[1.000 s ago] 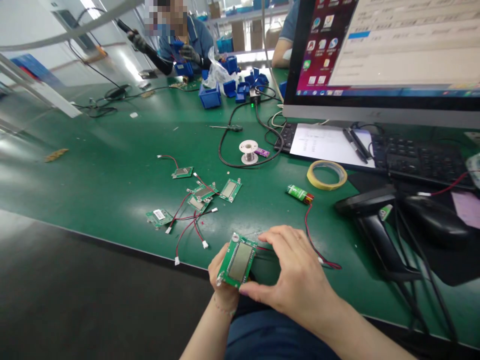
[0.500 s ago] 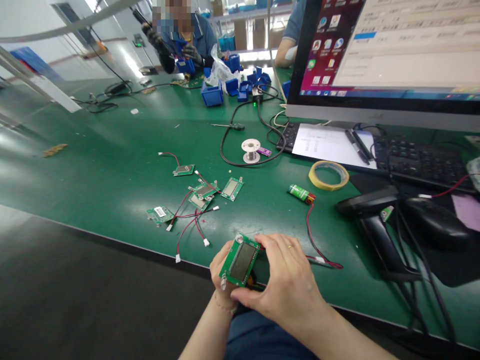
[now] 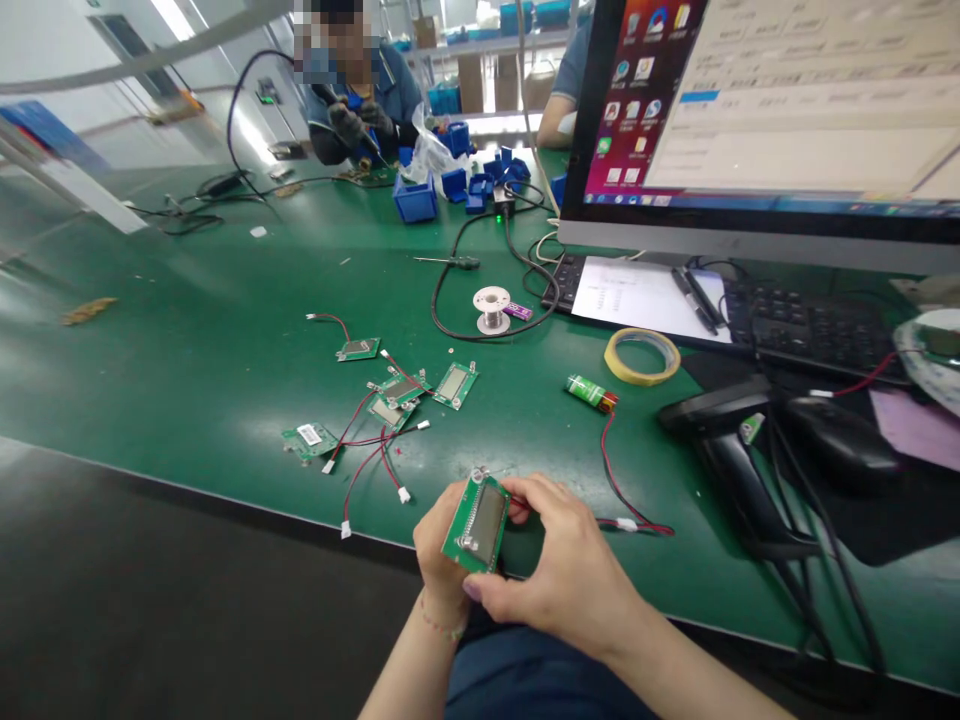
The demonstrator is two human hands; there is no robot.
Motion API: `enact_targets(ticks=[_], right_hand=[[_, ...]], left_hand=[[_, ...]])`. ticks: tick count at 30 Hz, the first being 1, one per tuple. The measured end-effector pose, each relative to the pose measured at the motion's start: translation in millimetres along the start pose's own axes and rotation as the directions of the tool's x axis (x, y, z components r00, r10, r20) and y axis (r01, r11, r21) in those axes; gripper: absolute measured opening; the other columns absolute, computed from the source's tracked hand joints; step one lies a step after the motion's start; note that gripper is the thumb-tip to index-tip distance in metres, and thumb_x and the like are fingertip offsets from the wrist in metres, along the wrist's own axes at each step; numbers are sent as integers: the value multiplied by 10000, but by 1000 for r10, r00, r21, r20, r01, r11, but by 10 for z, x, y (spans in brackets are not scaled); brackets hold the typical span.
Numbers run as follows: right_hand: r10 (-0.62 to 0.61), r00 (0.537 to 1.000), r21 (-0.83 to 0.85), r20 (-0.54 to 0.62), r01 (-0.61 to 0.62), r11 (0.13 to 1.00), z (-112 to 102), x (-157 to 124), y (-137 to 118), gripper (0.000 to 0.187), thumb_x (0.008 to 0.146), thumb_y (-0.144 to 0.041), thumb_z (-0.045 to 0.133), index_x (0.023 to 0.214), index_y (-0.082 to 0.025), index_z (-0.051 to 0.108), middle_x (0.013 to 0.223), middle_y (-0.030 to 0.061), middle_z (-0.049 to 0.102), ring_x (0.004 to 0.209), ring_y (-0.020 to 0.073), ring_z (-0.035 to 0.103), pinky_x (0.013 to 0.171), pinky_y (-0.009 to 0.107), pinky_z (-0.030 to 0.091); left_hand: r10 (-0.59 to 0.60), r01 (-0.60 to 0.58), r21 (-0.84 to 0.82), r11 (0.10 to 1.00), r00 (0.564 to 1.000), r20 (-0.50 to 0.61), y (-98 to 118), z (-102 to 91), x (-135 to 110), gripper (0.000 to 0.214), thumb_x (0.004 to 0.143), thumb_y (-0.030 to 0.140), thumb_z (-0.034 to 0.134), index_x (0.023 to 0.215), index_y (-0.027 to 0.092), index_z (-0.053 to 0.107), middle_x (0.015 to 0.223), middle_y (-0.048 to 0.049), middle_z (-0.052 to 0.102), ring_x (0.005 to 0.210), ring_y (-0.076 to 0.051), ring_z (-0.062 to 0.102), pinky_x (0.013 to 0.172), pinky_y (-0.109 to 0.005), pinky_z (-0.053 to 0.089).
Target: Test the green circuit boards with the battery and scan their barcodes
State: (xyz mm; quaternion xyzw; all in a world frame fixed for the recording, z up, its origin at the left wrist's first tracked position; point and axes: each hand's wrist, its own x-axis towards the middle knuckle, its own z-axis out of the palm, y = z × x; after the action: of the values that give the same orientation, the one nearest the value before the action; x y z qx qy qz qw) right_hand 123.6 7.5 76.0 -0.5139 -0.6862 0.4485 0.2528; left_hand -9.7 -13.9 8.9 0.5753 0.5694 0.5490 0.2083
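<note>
Both of my hands grip one small green circuit board [image 3: 478, 522] with a grey display panel, held upright over the near table edge. My left hand [image 3: 435, 560] pinches its left and lower side. My right hand [image 3: 559, 570] wraps round its right side, fingers closed at the top and bottom corners. A red wire runs from under my right hand to a white connector [image 3: 624, 523] and on to a green battery [image 3: 589, 390]. Several similar boards [image 3: 394, 395] with red and black leads lie on the green table [image 3: 187, 340] to the left.
A roll of yellow tape [image 3: 642, 355], a solder spool [image 3: 490, 308], a keyboard with paper [image 3: 637, 295], a monitor [image 3: 757, 120], a black scanner [image 3: 720, 420] and a mouse [image 3: 836, 440] crowd the right. Blue bins [image 3: 416, 197] stand far back, where a gloved person [image 3: 352, 110] works.
The board has been turned more edge-on and upright between my hands, and my right fingers have closed further round it. The view has shifted slightly; the far person's hands came down to the table.
</note>
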Motion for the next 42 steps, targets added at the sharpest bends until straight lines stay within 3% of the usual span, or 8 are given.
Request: enact_targets(ticks=[7, 13, 19, 23, 26, 32, 37, 42], right_hand=[[59, 992, 404, 116, -102, 909, -56, 54, 102, 362, 497, -323, 695, 808, -174, 582, 723, 1, 542, 678, 145, 462, 643, 290, 380], [77, 986, 810, 145, -163, 564, -67, 60, 282, 368, 595, -461, 650, 752, -136, 581, 664, 2, 514, 630, 114, 434, 608, 255, 334], [98, 990, 956, 96, -120, 270, -57, 29, 330, 323, 671, -445, 632, 711, -125, 615, 674, 20, 537, 643, 116, 449, 637, 248, 358], [218, 943, 966, 251, -228, -125, -225, 116, 422, 467, 642, -534, 623, 790, -91, 633, 659, 19, 535, 582, 96, 447, 607, 237, 382], [152, 948, 933, 280, -231, -276, -455, 174, 493, 571, 648, -579, 587, 848, -46, 625, 668, 24, 522, 572, 89, 430, 624, 249, 391], [-76, 969, 926, 237, -248, -284, -686, 139, 488, 701, 706, -654, 444, 907, -5, 618, 656, 33, 530, 560, 94, 406, 611, 263, 376], [-106, 975, 961, 193, -210, -180, -682, 128, 449, 733, 746, -668, 372, 935, -10, 633, 670, 55, 570, 559, 105, 429, 611, 270, 362], [-119, 982, 989, 144, -148, -19, -733, 182, 422, 712, 752, -684, 345, 944, -75, 660, 759, 92, 614, 646, 138, 481, 616, 267, 353]], left_hand=[[31, -33, 29, 999, 996, 78, 22, 75, 49, 110, 814, 315, 483, 852, 235, 548, 668, 1, 581, 542, -124, 540, 487, -232, 454], [266, -291, 170, 941, 951, 156, 214, 184, 238, 37, 797, 169, 493, 784, 202, 501, 605, 50, 551, 512, -67, 531, 495, -152, 428], [333, -351, 194, 916, 935, 119, 291, 308, 268, 112, 721, 116, 588, 707, 182, 498, 555, 64, 547, 458, -51, 512, 474, -146, 418], [251, -255, -15, 967, 958, -136, 262, 322, 196, 131, 702, 78, 579, 749, 184, 518, 581, 49, 540, 512, -87, 548, 478, -192, 454], [121, -176, -328, 928, 976, -179, 285, 311, 215, 117, 725, 80, 547, 745, 185, 500, 598, 41, 540, 547, -104, 550, 505, -227, 476], [12, -214, -611, 762, 948, -318, 536, 289, 487, 57, 783, 184, 457, 750, 198, 501, 762, 2, 625, 703, -140, 585, 689, -302, 499], [276, -427, -277, 861, 849, -451, 772, 231, 644, 204, 743, 33, 524, 839, 197, 599, 873, -11, 621, 825, -159, 590, 758, -316, 468], [335, -323, -149, 935, 940, 64, 550, 298, 874, 252, 827, 104, 438, 942, 245, 612, 740, 12, 601, 654, -105, 552, 576, -228, 439]])
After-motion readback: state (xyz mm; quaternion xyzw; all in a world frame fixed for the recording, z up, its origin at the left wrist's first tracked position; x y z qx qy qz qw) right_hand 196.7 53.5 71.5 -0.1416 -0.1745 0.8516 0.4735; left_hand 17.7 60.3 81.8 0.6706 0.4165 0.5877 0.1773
